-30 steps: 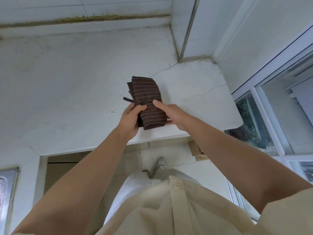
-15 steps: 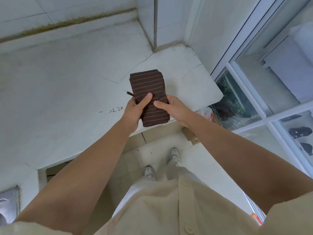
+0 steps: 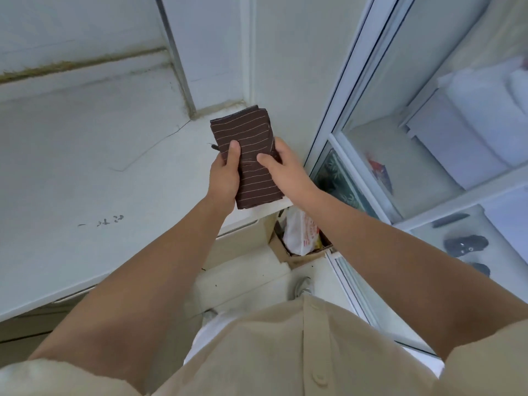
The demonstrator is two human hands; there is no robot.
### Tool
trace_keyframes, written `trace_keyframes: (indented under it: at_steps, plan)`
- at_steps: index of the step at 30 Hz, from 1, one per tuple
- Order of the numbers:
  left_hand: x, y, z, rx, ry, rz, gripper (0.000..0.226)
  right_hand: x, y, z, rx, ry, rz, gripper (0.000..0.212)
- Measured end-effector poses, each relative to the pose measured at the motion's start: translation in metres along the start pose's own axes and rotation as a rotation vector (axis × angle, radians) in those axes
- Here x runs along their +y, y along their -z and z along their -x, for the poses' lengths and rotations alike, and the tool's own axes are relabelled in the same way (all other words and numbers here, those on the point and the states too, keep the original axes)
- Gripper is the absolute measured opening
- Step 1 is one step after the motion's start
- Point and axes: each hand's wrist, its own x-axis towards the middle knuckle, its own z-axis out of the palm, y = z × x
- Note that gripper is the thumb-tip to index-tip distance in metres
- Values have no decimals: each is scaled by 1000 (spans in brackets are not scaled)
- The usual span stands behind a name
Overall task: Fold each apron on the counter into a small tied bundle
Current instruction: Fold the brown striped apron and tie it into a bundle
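The left hand (image 3: 225,172) and right hand (image 3: 285,167) clasped the folded striped apron (image 3: 245,132), shifted right along the counter (image 3: 85,167); bundle seemingly tied.

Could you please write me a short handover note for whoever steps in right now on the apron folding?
Left hand: grips the apron at its left edge, thumb on top.
Right hand: grips the right edge, thumb on top.
Apron: folded into a small striped packet, held at the right end of the counter. A strap end sticks out on the left.
Done: the folding.
Left: I cannot tell whether the strap is knotted. Check it, tie it if needed, then set the bundle down. No other apron is in view.
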Motion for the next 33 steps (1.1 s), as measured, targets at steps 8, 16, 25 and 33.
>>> trace_keyframes:
  at_steps: [8, 16, 25, 33]
  plan:
    - [1, -111, -9, 97, -60, -47, 43, 2, 103, -31, -22, 39, -18, 25]
    - [30, -143, -24, -168, -129, -128, 46, -8, 154, -60, 73, 154, -16, 25]
    - [87, -162, -74, 61, 73, 107, 43, -33, 161, -90, 49, 488, 258, 29]
    - [104, -166, -82, -65, -365, 50, 29, -56, 162, -114, 34, 54, -71, 43]
